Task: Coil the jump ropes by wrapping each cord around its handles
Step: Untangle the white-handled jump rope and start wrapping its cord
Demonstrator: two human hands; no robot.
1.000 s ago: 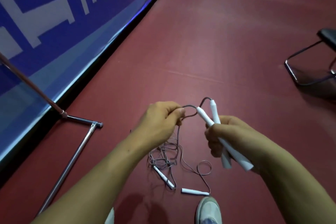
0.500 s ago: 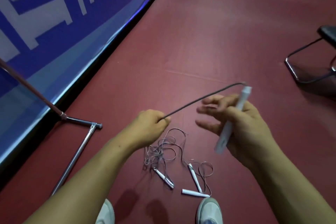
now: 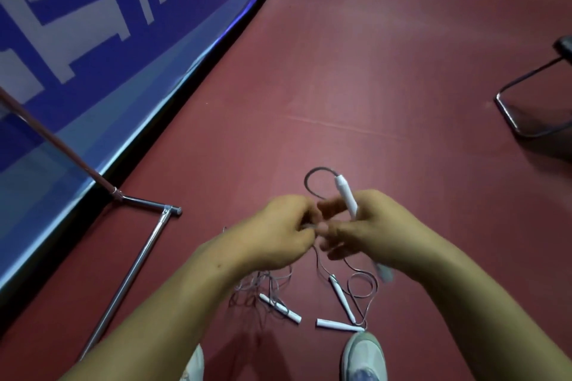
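Right hand [image 3: 376,230] grasps white handle [image 3: 347,197]; left hand [image 3: 277,237], just beside it, pinches grey cord [image 3: 306,180] looping above both hands.

A white handle [image 3: 346,195] stands tilted in the right hand [image 3: 374,229], cord end up and away. Its lower end shows blurred below that hand. A dark grey cord [image 3: 309,178] leaves the tip, curls left in a small loop and runs back to the left hand [image 3: 278,235], which pinches it. On the floor [image 3: 402,102] lie three more white handles: a left handle [image 3: 280,308] in a cord tangle [image 3: 260,283], a middle handle [image 3: 340,297] beside a loose loop [image 3: 363,286], and a near handle [image 3: 339,325].
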